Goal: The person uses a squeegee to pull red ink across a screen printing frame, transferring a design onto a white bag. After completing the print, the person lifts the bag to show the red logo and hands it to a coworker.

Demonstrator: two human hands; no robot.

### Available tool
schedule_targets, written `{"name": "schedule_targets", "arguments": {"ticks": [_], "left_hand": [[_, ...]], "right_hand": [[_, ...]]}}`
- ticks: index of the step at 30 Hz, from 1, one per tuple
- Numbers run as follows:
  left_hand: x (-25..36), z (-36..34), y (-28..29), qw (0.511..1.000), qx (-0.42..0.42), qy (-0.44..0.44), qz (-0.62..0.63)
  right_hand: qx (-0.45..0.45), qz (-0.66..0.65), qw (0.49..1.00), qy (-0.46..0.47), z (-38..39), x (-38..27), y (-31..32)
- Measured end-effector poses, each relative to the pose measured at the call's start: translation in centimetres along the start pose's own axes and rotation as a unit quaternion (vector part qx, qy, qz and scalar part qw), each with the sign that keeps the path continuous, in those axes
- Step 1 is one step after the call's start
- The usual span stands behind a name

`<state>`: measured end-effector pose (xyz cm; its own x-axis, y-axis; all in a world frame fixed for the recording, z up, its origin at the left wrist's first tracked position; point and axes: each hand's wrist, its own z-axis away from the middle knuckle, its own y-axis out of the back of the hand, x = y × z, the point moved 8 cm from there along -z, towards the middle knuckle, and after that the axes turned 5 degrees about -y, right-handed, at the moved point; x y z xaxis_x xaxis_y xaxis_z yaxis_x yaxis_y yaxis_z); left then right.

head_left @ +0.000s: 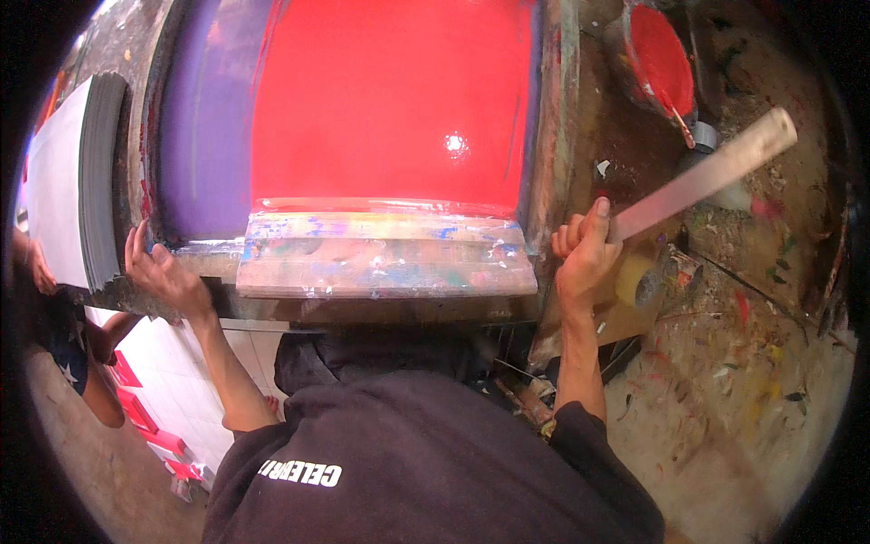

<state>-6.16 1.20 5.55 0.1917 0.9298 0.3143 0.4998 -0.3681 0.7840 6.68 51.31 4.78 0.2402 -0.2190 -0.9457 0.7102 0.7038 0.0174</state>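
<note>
My right hand (pixel 583 249) is wrapped round one end of a long, flat, pale stick (pixel 707 172), which points up and to the right. Red ink (pixel 390 109) covers much of a printing screen with purple mesh (pixel 204 118) at its left. Across the near end of the screen lies a wide wooden squeegee (pixel 390 263), stained with many colours, its far edge against the ink. No hand is on it. My left hand (pixel 169 276) is by the near left corner of the screen frame (pixel 145 91), fingers apart and holding nothing.
A stack of white sheets (pixel 77 181) stands at the left, with another person's hand (pixel 38 267) beside it. On the right are a tub of red ink (pixel 660 63), a roll of tape (pixel 639 279) and a paint-spattered surface (pixel 725 363). Red-and-white sheets (pixel 136 408) lie lower left.
</note>
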Motion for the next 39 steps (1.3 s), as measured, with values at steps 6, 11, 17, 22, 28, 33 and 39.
{"name": "schedule_targets", "arguments": {"ticks": [6, 11, 17, 22, 28, 33, 39], "left_hand": [[-0.8, 0.7, 0.3, 1.0, 0.013, 0.01, 0.011], [-0.2, 0.2, -0.2, 0.999, -0.002, 0.039, 0.035], [-0.6, 0.4, 0.1, 0.999, 0.008, 0.038, 0.03], [-0.4, 0.4, 0.1, 1.0, 0.004, 0.019, 0.019], [-0.2, 0.4, -0.2, 1.0, -0.011, 0.018, 0.007], [-0.1, 0.2, -0.2, 1.0, -0.004, 0.023, 0.014], [-0.2, 0.3, -0.1, 1.0, -0.006, 0.026, 0.006]], "right_hand": [[-0.026, -0.06, 0.998, -0.021, -1.3, 0.1, 0.6], [-0.01, -0.12, 0.992, 0.024, -3.6, -3.4, -0.3], [-0.02, -0.101, 0.994, 0.029, -4.8, -2.0, -1.5], [-0.022, -0.105, 0.994, 0.024, -5.4, -1.8, -1.9], [-0.018, -0.026, 0.999, 0.024, -5.4, -2.3, -2.8], [-0.002, -0.026, 1.0, 0.014, -5.1, -2.3, -2.9], [-0.011, -0.035, 0.999, 0.018, -4.7, -1.6, -1.9]]}}
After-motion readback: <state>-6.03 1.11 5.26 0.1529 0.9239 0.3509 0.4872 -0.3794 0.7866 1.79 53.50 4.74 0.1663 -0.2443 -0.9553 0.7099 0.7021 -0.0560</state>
